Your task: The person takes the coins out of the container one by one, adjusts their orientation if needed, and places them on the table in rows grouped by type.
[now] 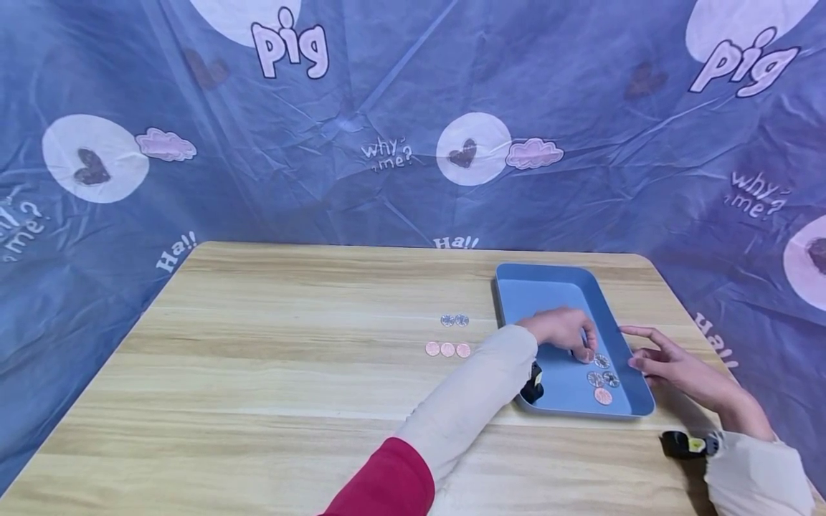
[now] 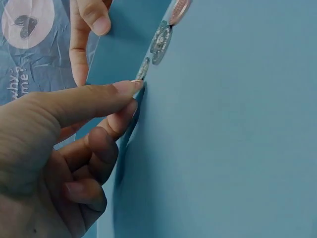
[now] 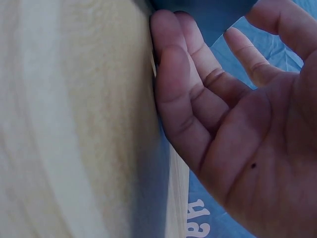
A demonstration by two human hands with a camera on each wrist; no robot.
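My left hand (image 1: 563, 331) reaches down inside the blue tray (image 1: 535, 287), its thumb and index fingertips pinching a copper-coloured coin (image 1: 589, 355) at the tray floor. In the left wrist view the fingers (image 2: 130, 87) mostly cover that coin. Just beside them is a silver coin (image 1: 601, 360). Two more silver coins, one of them this coin (image 1: 610, 379), and a copper coin (image 1: 603, 396) lie nearer the tray's front. Fingertips of my right hand (image 1: 674, 365) rest against the tray's right wall from outside, with the fingers relaxed; the lower ones lie by the tabletop in the right wrist view.
Left of the tray, two silver coins (image 1: 454, 320) lie side by side on the wooden table (image 1: 258, 358). A row of three copper coins (image 1: 448, 350) sits in front of them. A blue printed cloth (image 1: 348, 179) hangs behind and beside the table.
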